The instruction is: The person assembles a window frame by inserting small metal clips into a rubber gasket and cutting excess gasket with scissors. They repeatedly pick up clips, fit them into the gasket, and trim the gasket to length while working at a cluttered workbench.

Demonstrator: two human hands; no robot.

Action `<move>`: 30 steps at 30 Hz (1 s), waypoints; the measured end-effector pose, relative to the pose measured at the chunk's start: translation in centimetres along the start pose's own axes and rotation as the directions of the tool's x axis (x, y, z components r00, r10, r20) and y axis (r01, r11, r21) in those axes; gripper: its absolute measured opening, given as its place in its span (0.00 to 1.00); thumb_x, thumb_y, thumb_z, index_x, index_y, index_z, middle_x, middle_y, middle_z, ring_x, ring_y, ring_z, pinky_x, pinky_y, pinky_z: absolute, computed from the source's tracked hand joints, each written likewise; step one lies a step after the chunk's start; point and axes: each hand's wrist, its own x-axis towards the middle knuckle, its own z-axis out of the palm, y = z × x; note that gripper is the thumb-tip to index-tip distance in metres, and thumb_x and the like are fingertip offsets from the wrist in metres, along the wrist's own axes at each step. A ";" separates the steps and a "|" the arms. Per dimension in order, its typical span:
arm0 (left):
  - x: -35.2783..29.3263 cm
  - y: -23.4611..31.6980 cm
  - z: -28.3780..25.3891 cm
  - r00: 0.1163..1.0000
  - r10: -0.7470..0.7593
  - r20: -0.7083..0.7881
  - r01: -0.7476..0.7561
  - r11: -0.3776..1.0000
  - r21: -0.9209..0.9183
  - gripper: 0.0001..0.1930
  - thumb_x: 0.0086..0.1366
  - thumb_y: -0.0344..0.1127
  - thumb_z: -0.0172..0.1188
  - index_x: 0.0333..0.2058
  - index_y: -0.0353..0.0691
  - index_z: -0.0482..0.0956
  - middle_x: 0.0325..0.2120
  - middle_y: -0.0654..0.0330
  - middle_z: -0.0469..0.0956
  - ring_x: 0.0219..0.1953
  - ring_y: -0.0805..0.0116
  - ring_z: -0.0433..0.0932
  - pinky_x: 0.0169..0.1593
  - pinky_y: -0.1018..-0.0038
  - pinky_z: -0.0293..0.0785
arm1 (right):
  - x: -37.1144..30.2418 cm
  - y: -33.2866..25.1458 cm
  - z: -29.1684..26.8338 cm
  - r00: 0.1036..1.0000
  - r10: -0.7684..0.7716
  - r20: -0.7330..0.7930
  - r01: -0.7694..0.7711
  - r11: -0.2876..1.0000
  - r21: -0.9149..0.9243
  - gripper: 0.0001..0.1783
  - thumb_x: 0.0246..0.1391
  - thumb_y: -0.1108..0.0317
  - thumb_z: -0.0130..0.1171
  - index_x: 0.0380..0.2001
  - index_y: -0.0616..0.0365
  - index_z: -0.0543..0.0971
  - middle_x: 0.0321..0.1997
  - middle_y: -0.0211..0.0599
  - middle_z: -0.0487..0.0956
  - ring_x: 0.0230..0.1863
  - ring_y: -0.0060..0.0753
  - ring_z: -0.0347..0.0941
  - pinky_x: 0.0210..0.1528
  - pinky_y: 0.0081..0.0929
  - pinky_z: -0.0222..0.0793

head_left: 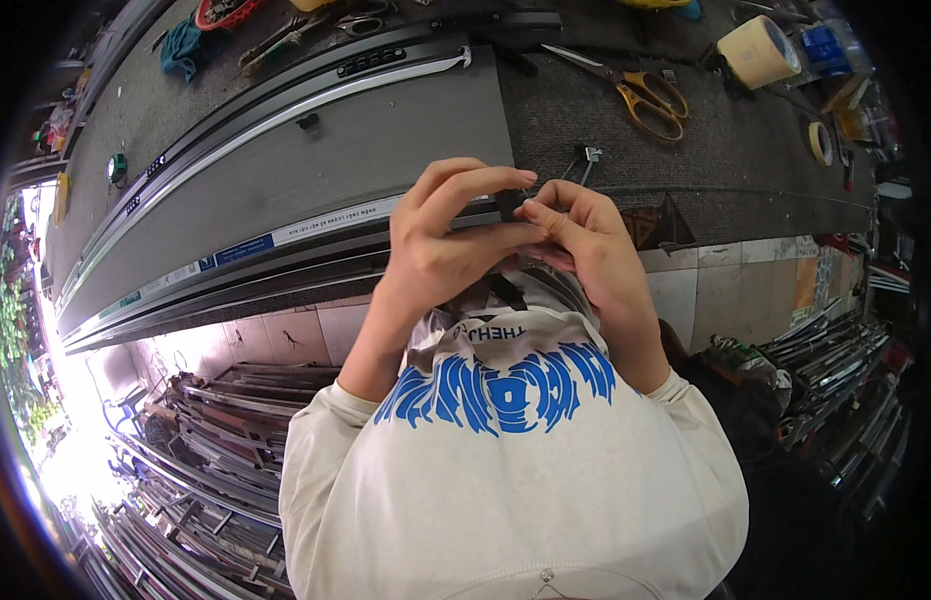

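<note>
My left hand and my right hand meet fingertip to fingertip just above the near edge of a long grey aluminium frame profile lying on the carpeted workbench. Both pinch a small dark part between thumb and forefinger; the fingers hide most of it. A small metal bracket lies on the bench just beyond my right fingertips. My cream sleeves and printed shirt fill the lower middle.
Yellow-handled scissors lie beyond the hands. A masking tape roll and a thinner tape ring sit at the far right. Stacks of metal profiles lie on the floor at left and right.
</note>
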 end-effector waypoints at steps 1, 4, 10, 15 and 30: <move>-0.1 -0.2 -0.7 0.996 -0.026 0.089 0.027 1.000 -0.006 0.11 0.44 0.33 0.70 0.31 0.48 0.87 0.45 0.64 0.78 0.43 0.62 0.77 0.40 0.70 0.77 | 0.0 -0.2 -0.3 1.000 0.016 0.007 -0.016 1.000 -0.009 0.07 0.62 0.70 0.57 0.33 0.64 0.75 0.25 0.28 0.77 0.21 0.12 0.70 0.21 0.10 0.59; -0.2 -0.2 -1.4 0.932 -0.196 0.305 0.256 0.951 -0.172 0.08 0.49 0.32 0.68 0.30 0.48 0.86 0.48 0.59 0.76 0.48 0.60 0.75 0.48 0.69 0.74 | 0.1 -0.1 -0.7 0.998 -0.060 0.018 0.060 0.997 -0.040 0.07 0.63 0.71 0.57 0.32 0.63 0.74 0.24 0.26 0.74 0.20 0.11 0.66 0.21 0.10 0.56; -1.5 1.7 1.2 0.635 -0.682 0.363 0.491 -0.005 -0.871 0.08 0.67 0.25 0.54 0.38 0.28 0.82 0.55 0.54 0.69 0.51 0.68 0.73 0.54 0.71 0.70 | 0.2 1.7 -0.5 0.973 -0.225 0.048 0.228 0.970 -0.079 0.06 0.62 0.73 0.57 0.30 0.62 0.74 0.23 0.24 0.71 0.21 0.10 0.61 0.22 0.11 0.54; -2.2 1.2 2.0 0.782 -0.608 0.139 0.558 0.582 -0.591 0.08 0.63 0.21 0.57 0.39 0.31 0.84 0.51 0.54 0.73 0.46 0.69 0.78 0.50 0.74 0.75 | 0.6 1.6 -1.0 0.983 -0.174 0.056 0.183 0.953 -0.243 0.06 0.60 0.74 0.58 0.28 0.61 0.74 0.24 0.22 0.70 0.23 0.09 0.60 0.23 0.12 0.55; -2.9 -0.4 2.3 0.864 -0.467 0.191 0.483 0.658 -0.578 0.09 0.55 0.28 0.68 0.37 0.40 0.87 0.53 0.50 0.74 0.50 0.63 0.75 0.52 0.71 0.75 | 1.9 0.9 -3.5 0.952 0.067 0.300 -0.027 0.991 -0.135 0.03 0.57 0.73 0.61 0.31 0.61 0.78 0.23 0.22 0.73 0.23 0.10 0.62 0.24 0.11 0.55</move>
